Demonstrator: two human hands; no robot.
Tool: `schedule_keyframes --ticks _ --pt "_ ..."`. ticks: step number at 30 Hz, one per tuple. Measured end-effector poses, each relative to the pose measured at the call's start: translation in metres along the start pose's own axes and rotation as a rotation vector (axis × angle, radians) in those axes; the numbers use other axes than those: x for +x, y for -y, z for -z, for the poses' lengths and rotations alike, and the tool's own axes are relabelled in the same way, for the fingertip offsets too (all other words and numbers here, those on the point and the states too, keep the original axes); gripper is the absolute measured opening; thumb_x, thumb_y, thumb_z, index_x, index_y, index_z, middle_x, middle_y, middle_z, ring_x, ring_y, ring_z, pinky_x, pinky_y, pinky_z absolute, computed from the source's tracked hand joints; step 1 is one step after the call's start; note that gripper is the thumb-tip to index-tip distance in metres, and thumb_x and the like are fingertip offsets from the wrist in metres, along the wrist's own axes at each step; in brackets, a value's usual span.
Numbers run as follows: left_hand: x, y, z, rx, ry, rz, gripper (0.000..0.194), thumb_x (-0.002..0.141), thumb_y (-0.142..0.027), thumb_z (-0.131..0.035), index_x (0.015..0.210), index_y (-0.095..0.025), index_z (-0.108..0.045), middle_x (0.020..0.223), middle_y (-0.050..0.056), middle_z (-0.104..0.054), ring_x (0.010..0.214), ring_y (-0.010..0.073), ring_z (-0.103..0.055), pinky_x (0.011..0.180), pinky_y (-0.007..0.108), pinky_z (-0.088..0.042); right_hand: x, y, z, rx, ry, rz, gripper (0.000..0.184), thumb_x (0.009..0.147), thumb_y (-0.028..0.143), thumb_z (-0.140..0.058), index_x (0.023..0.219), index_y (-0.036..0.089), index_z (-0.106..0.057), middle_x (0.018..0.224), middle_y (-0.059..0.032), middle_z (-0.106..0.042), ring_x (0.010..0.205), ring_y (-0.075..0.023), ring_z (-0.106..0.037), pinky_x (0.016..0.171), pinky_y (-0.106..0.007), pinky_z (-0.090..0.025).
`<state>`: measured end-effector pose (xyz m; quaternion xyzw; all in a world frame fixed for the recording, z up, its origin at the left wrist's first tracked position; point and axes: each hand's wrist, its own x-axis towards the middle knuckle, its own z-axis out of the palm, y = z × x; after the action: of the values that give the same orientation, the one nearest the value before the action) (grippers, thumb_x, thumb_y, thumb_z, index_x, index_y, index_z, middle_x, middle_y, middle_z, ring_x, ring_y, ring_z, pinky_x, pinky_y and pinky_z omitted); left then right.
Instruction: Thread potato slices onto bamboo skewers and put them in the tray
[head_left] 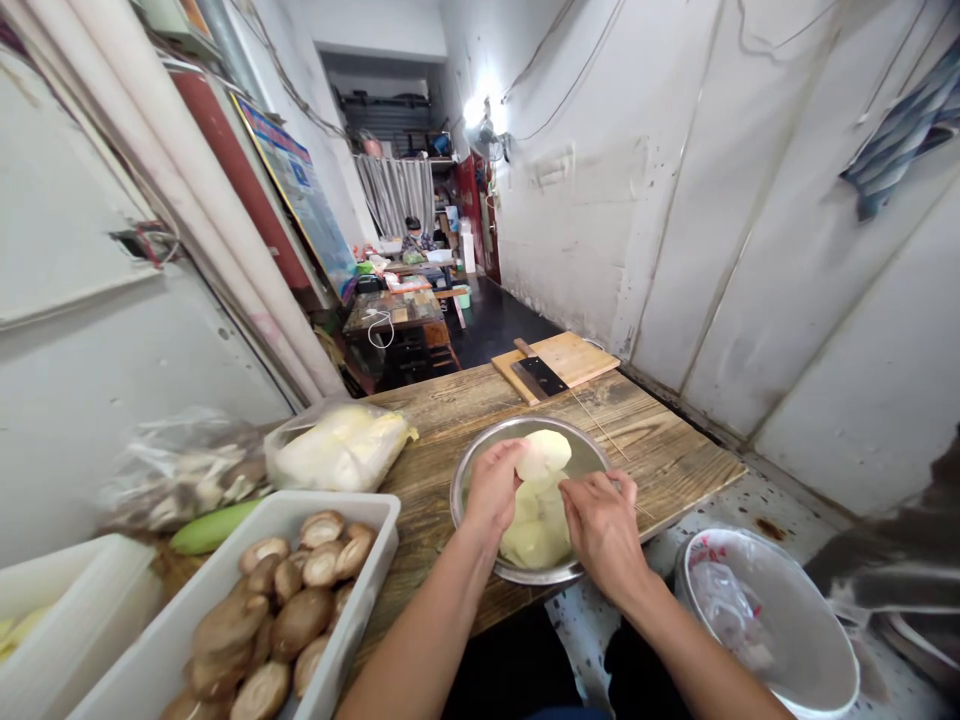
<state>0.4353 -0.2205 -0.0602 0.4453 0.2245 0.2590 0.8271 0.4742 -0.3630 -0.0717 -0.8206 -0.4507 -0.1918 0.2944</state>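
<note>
My left hand (496, 487) pinches a pale, thin potato slice (544, 455) by its left edge, holding it up over a steel bowl (459, 500). More peeled potato slices (534, 535) lie in the bowl below. My right hand (606, 525) is closed above the bowl's right side, its fingertips close to the slice's lower right. A thin wooden skewer (643, 512) pokes out to the right of that hand; its other end is hidden by the fingers. Another thin skewer (598, 424) lies on the table behind the bowl.
A cleaver (541, 376) rests on a cutting board (577, 358) at the wooden table's (675, 440) far end. Left stand a white tub (386, 520) of mushrooms (300, 615), a bagged pale vegetable (341, 445) and a green gourd (214, 525). A lined bin (810, 640) stands right. A person (416, 238) sits far back.
</note>
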Motion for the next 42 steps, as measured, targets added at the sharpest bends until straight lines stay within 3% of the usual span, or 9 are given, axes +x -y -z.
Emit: schedule_keyframes --ticks 7,16,19,22,25,28,33,39,42 --pt "0.006 -0.002 0.004 -0.022 -0.014 0.120 0.027 0.053 -0.026 -0.078 0.071 -0.011 -0.064 0.062 0.002 -0.062 0.053 0.0102 -0.055 0.054 0.022 -0.042 -0.005 0.002 -0.006 0.055 -0.084 -0.002 0.029 0.089 0.010 -0.037 0.073 0.016 -0.062 0.059 -0.0001 -0.059 0.064 -0.0144 -0.055 0.092 -0.039 -0.024" --pt "0.007 0.006 -0.002 -0.019 0.047 0.159 0.025 0.052 -0.021 -0.079 0.068 -0.010 -0.063 0.061 0.002 -0.062 0.052 0.0089 -0.054 0.052 0.020 -0.043 0.012 0.006 -0.005 -0.077 -0.045 -0.026 0.030 0.090 0.014 -0.042 0.070 0.016 -0.064 0.057 -0.0017 -0.062 0.061 -0.0163 -0.058 0.090 -0.041 -0.030" --pt "0.012 0.005 0.003 -0.085 -0.051 0.131 0.018 0.061 -0.017 -0.074 0.072 -0.011 -0.062 0.063 0.003 -0.063 0.054 0.0102 -0.057 0.055 0.022 -0.047 0.010 0.001 0.014 -0.100 -0.065 0.023 0.024 0.093 0.025 -0.044 0.094 0.016 -0.067 0.086 -0.0093 -0.071 0.092 -0.0240 -0.062 0.091 -0.041 -0.034" --pt "0.018 -0.002 0.011 -0.116 -0.154 0.171 0.013 0.069 -0.014 -0.069 0.076 -0.012 -0.059 0.065 0.004 -0.065 0.055 0.0118 -0.060 0.056 0.024 -0.050 -0.006 -0.016 0.032 -0.116 -0.134 -0.002 0.035 0.093 0.035 -0.045 0.114 0.013 -0.061 0.118 -0.0167 -0.063 0.112 -0.0286 -0.054 0.092 -0.042 -0.041" --pt "0.021 -0.006 0.014 -0.126 -0.171 0.202 0.010 0.074 -0.013 -0.065 0.080 -0.012 -0.057 0.069 0.005 -0.066 0.058 0.0128 -0.062 0.058 0.025 -0.052 -0.028 -0.035 0.035 -0.011 0.006 -0.045 0.034 0.091 0.039 -0.046 0.110 0.015 -0.062 0.098 -0.0131 -0.069 0.090 -0.0253 -0.064 0.080 -0.037 -0.050" --pt "0.021 -0.004 0.013 -0.127 -0.138 0.217 0.012 0.075 -0.015 -0.065 0.083 -0.012 -0.057 0.073 0.007 -0.068 0.061 0.0142 -0.064 0.061 0.027 -0.054 -0.043 -0.042 0.025 0.166 0.134 -0.108 0.029 0.092 0.031 -0.044 0.110 0.017 -0.061 0.096 -0.0097 -0.068 0.084 -0.0209 -0.066 0.073 -0.031 -0.053" --pt "0.018 0.000 0.008 -0.085 -0.053 0.229 0.013 0.075 -0.014 -0.065 0.086 -0.012 -0.057 0.077 0.007 -0.067 0.065 0.0149 -0.065 0.063 0.028 -0.055 -0.046 -0.035 0.016 0.395 0.155 -0.187 0.029 0.093 0.024 -0.039 0.101 0.019 -0.067 0.087 -0.0067 -0.069 0.078 -0.0183 -0.065 0.071 -0.028 -0.051" --pt "0.011 -0.002 0.004 0.015 0.030 0.274 0.004 0.077 -0.013 -0.060 0.078 -0.013 -0.056 0.071 0.007 -0.066 0.065 0.0165 -0.066 0.065 0.031 -0.055 -0.044 -0.031 0.022 0.482 0.231 -0.185 0.030 0.094 0.026 -0.039 0.102 0.019 -0.067 0.083 -0.0057 -0.066 0.075 -0.0176 -0.062 0.069 -0.027 -0.048" --pt "0.006 0.002 -0.001 0.039 0.065 0.278 0.007 0.075 -0.014 -0.062 0.075 -0.014 -0.055 0.070 0.006 -0.066 0.063 0.0153 -0.065 0.065 0.030 -0.055 -0.044 -0.028 0.021 0.530 0.201 -0.240 0.028 0.093 0.026 -0.043 0.095 0.018 -0.069 0.081 -0.0053 -0.067 0.073 -0.0176 -0.062 0.068 -0.026 -0.048"
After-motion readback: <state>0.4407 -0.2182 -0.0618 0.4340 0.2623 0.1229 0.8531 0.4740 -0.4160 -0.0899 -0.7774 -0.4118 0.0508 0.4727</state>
